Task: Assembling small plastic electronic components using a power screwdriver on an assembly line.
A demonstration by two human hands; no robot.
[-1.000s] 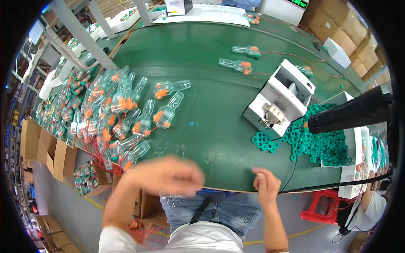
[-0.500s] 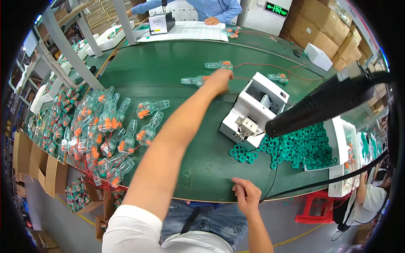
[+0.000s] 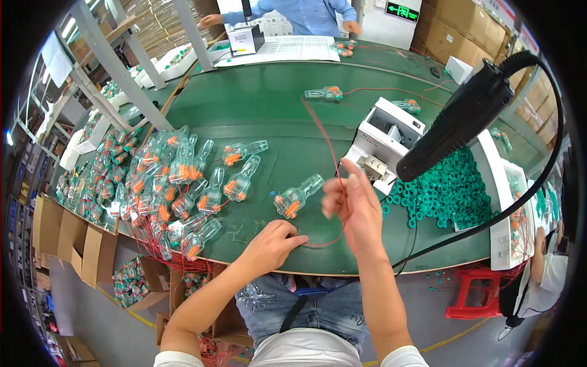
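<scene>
Near the front edge of the green bench (image 3: 269, 137), my left hand (image 3: 269, 246) is closed, with a thin red wire (image 3: 323, 246) at its thumb tip. From there the wire loops to the right, passes across the fingers of my right hand (image 3: 361, 211), and runs up to the far part of the bench. That right hand is raised with its fingers apart and partly blurred; the wire touches it. Between and just beyond my hands lies a clear bottle-shaped plastic part (image 3: 298, 196) with orange pieces inside.
Similar clear parts (image 3: 183, 165) are heaped on the left. A white machine (image 3: 382, 137) stands right of centre, beside a black handheld tool (image 3: 455, 122) and a pile of green rings (image 3: 449, 192). Another clear part (image 3: 324, 93) lies farther off. A person in blue (image 3: 309, 17) is across the bench.
My left hand has come back from the far side to the front edge, and one clear part now lies near me. My right hand has risen to the wire. The view has shifted slightly.
</scene>
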